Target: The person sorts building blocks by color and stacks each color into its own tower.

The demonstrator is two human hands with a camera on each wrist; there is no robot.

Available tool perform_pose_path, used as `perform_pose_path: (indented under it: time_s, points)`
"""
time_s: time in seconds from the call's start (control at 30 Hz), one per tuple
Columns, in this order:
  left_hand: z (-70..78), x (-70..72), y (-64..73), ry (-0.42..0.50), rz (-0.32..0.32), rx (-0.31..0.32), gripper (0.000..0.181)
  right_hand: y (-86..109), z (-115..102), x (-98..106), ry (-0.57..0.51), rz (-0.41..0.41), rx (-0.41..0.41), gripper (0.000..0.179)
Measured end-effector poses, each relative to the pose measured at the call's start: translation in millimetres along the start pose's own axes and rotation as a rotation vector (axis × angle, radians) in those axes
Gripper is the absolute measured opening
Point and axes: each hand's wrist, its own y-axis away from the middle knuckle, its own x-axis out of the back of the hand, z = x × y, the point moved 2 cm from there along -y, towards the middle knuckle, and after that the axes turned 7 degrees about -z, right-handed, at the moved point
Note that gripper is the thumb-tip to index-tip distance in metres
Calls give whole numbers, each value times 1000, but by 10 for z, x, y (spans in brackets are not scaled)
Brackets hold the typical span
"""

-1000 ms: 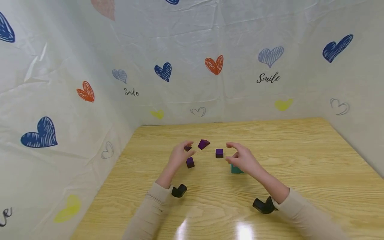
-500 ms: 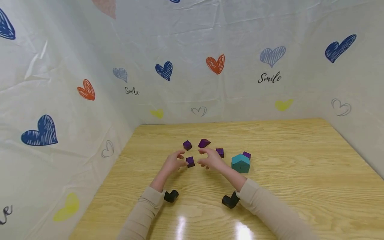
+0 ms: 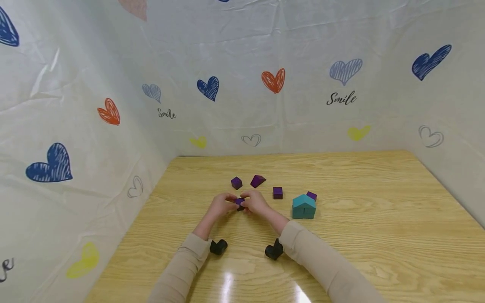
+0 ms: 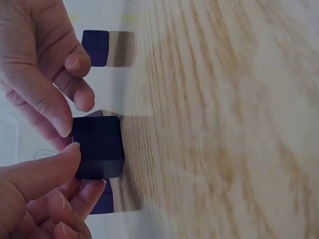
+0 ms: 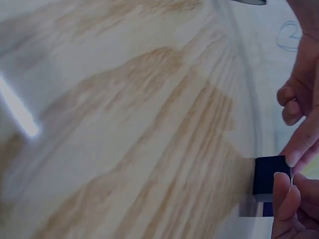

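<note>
A dark purple cube (image 3: 240, 201) is between both hands in the head view. My left hand (image 3: 221, 205) pinches it from the left, thumb on the near side. My right hand (image 3: 254, 202) holds it from the right, thumb and finger at its edge. The left wrist view shows the cube (image 4: 98, 147) close up, thumbs touching its upper edge. Part of the cube (image 5: 271, 177) is covered by fingers in the right wrist view. Whether it touches the table is hard to tell.
Behind the hands lie a many-sided purple block (image 3: 236, 183) and a pointed purple block (image 3: 257, 181). To the right are another purple cube (image 3: 278, 192), a teal house-shaped block (image 3: 303, 206) and a partly hidden purple piece (image 3: 312, 195). A patterned curtain (image 3: 227, 118) borders the wooden table (image 3: 360, 185).
My right hand has swept left, away from the teal block, to the purple cube. My left hand has drawn nearer and lower. Both now hold the cube, which stood untouched between them before.
</note>
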Motion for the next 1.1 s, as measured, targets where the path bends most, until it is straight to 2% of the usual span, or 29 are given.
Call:
perform_pose_path:
  time_s: [0.27, 0.57, 0.87, 1.1]
  points:
    - [46, -51, -27, -21, -29, -39, 31, 26, 37, 60, 220, 51, 10, 28]
    - [80, -176, -40, 10, -94, -75, 31, 171, 26, 152, 397, 46, -10, 24]
    - [159, -278, 15, 3, -145, -104, 31, 366, -4, 241, 395, 6, -36, 23]
    - [203, -349, 24, -41, -179, -168, 31, 446, 7, 286, 455, -21, -31, 19]
